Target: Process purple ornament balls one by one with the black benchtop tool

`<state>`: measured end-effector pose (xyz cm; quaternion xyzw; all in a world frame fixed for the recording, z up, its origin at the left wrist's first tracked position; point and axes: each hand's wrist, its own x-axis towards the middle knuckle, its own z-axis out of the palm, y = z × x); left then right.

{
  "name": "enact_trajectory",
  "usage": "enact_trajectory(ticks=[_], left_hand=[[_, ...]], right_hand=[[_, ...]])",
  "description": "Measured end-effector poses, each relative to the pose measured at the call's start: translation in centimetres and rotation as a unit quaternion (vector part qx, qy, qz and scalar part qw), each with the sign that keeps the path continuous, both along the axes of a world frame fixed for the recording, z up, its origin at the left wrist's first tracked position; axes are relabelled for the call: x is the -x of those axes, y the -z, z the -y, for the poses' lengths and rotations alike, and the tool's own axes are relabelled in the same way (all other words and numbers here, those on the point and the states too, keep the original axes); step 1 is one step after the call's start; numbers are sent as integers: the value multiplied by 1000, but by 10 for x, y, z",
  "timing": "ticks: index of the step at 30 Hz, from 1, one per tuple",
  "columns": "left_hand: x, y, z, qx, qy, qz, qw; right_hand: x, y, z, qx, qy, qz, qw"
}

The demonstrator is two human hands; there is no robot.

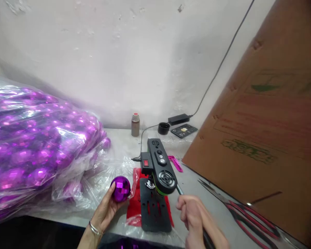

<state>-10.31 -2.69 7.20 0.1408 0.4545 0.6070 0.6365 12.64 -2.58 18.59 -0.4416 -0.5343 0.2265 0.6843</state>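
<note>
while the left hand cups a purple ball, the right hand grip closes on the press lever.

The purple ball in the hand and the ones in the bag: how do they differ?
The ball is single and bare, held in the left hand beside the small press; the bagged balls are many, heaped under clear plastic on the table. The held ball's mirror facets show crisply; the bagged ones look hazy through the wrap. Both are shiny purple, seemingly alike in size.
</note>
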Motion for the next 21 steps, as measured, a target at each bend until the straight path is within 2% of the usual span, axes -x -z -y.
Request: enact_trajectory(ticks=[3, 5, 8, 12, 17, 21], left_hand=[[-33, 11, -1, -7, -16, -44, 999], [-52, 19, -3, -29, -10, -125, 992], [-72, 30, -5, -65, 8, -266, 962], [-81, 40, -2, -105, 59, -381, 917], [-85, 45, 1, -145, 113, -474, 861], [-90, 41, 0, -171, 127, -497, 841]], right_hand=[[-10, 5, -5, -50, -53, 53, 996], [-15, 8, -7, -78, -62, 78, 992], [-17, 9, -7, -101, -66, 94, 988], [-16, 8, -6, -112, -65, 111, 985], [-17, 9, -5, -116, -61, 119, 984], [-17, 9, -5, -117, -62, 119, 984]])
